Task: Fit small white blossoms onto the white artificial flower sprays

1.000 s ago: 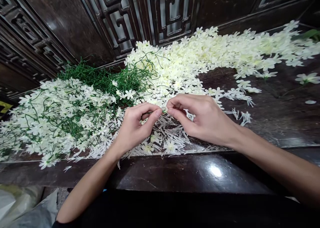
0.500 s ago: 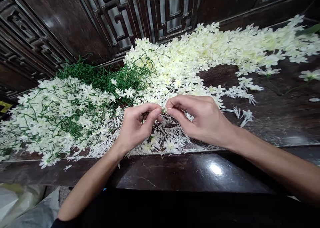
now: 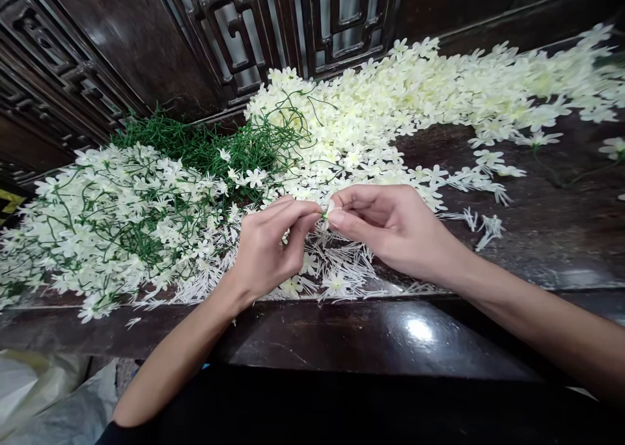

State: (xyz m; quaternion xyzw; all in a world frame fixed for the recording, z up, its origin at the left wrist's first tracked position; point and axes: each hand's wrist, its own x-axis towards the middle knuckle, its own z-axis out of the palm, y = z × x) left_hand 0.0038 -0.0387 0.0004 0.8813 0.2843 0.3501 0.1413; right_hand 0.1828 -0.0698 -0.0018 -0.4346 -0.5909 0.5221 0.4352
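Two hands pinch one tiny flower over the bench.
The left hand holds its green end and the right hand holds its white end, fingertips close together. White sticks lie underneath, and both arms reach across the front edge. Heaps of white flowers and green stems crowd the left and back, near the carved wall. Dark wood shows to the right, so there's more room there.
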